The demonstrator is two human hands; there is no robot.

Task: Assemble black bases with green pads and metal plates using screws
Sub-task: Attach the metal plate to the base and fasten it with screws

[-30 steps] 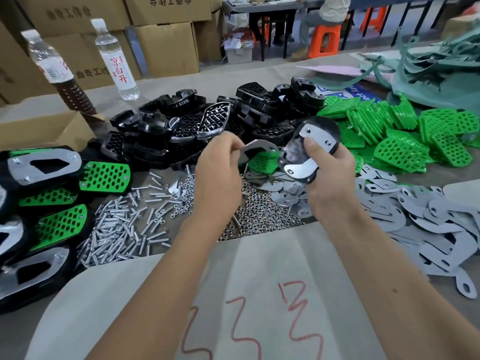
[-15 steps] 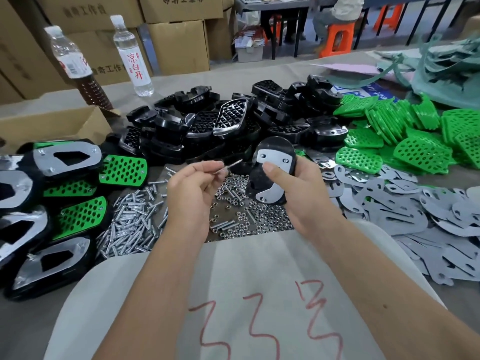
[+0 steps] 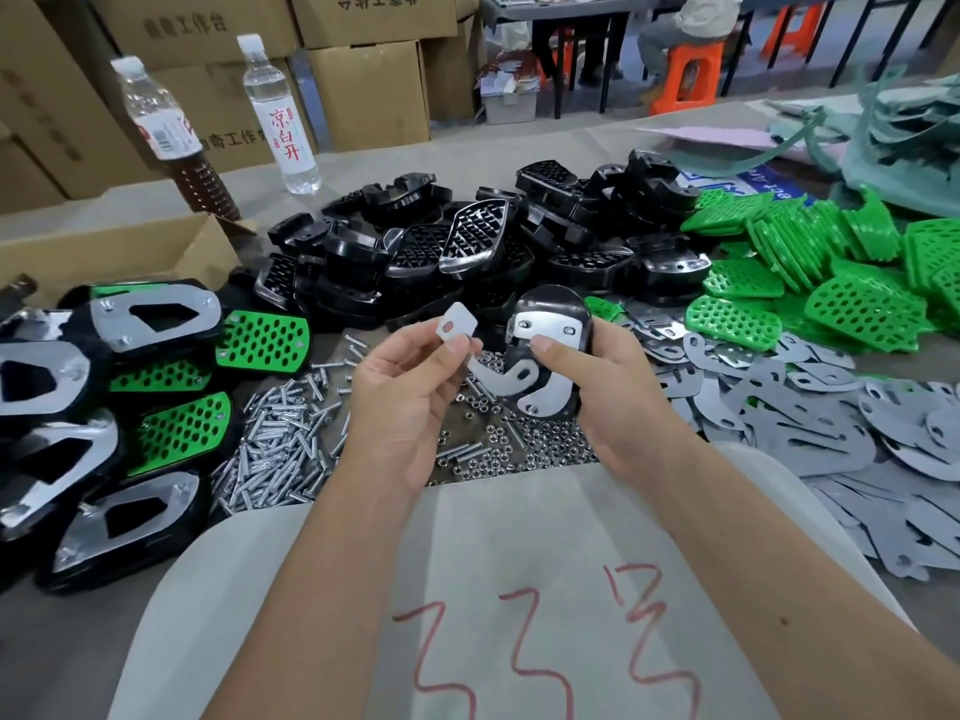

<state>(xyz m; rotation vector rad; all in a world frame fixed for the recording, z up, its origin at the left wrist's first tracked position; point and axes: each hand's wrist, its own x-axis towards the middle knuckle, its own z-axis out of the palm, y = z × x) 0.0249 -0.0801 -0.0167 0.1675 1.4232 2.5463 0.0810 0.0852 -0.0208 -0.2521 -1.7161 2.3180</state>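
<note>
At the centre of the view, above the nuts (image 3: 524, 444), a black base (image 3: 571, 324) is gripped upright in the right hand (image 3: 608, 387), its long axis running twelve to six. A shiny curved metal plate (image 3: 540, 379) lies on its face, pinned by the thumb. At nine o'clock, just beside it, a small flat plate (image 3: 456, 324) is pinched by the left hand (image 3: 410, 402). Screws (image 3: 280, 449) lie at eight o'clock, green pads (image 3: 831, 298) at two.

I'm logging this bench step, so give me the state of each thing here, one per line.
left hand: pinching a loose metal plate
right hand: gripping a black base, plate on its face
finished units: laid out at left
screws: loose heap
nuts: loose heap
green pads: piled at right
bottles: upright, capped
</note>
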